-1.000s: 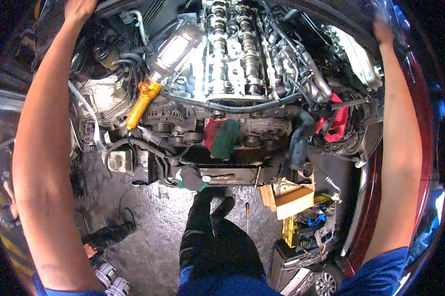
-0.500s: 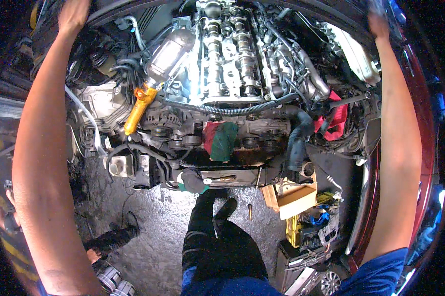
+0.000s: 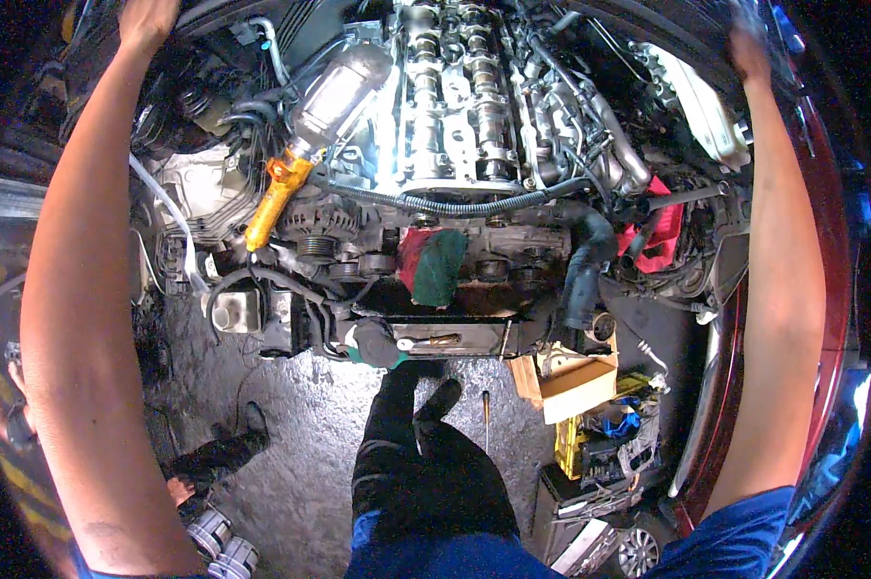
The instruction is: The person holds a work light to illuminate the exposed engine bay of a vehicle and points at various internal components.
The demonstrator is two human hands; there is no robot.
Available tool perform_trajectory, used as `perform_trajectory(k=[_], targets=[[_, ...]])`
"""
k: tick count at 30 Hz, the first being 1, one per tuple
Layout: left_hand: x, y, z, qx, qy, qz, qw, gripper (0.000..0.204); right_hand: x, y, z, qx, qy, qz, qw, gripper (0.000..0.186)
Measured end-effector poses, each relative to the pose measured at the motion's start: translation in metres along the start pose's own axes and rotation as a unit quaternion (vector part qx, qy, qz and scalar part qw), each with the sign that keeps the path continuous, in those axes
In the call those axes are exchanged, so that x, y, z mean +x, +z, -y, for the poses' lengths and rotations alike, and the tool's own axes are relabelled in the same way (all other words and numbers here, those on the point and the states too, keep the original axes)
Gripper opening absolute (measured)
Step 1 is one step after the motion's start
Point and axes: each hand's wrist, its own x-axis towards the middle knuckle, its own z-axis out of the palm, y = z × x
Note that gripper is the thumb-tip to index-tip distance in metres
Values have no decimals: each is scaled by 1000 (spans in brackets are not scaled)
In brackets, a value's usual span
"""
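Both my arms are raised wide apart, one on each side of the open engine bay. My left hand (image 3: 148,23) is at the upper left against a dark panel edge (image 3: 218,13) that runs along the top; its fingers are cut off by the frame. My right hand (image 3: 748,56) is at the upper right by the same dark edge, its fingers hidden and dim. Between my arms lies an engine with its camshafts (image 3: 452,96) exposed. A lit work lamp with a yellow handle (image 3: 279,198) leans over its left side.
A green and red cloth (image 3: 437,268) hangs at the engine's front. A ratchet (image 3: 430,342) and a grey-green glove (image 3: 376,344) lie on the front crossmember. A cardboard box (image 3: 578,384) and tool cases stand at right. Another person's leg (image 3: 225,458) shows lower left.
The view has shifted slightly, so the engine bay sits a little higher and the engine a little to the right. My hands remain raised at the dark edge.
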Motion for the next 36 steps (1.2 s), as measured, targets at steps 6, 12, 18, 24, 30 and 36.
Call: perform_trajectory(k=[6, 12, 18, 24, 30, 36], targets=[[14, 17, 26, 12, 9, -62, 998, 52, 0, 13, -12, -6, -22, -13, 1000, 40], [9, 20, 21, 53, 25, -82, 995, 51, 2, 30, -36, -22, -55, -22, 998, 45], [11, 24, 17, 33, 6, -80, 996, 50, 5, 47, -59, -41, -93, -39, 994, 50], [14, 27, 20, -39, -10, -93, 995, 49, 1, 65, -84, -65, -135, -59, 987, 56], [21, 32, 35, 70, 64, -126, 987, 50, -8, 75, -64, -27, -180, -109, 977, 63], [15, 30, 27, 60, 33, -117, 991, 52, 3, 65, -88, -74, -144, -60, 985, 62]])
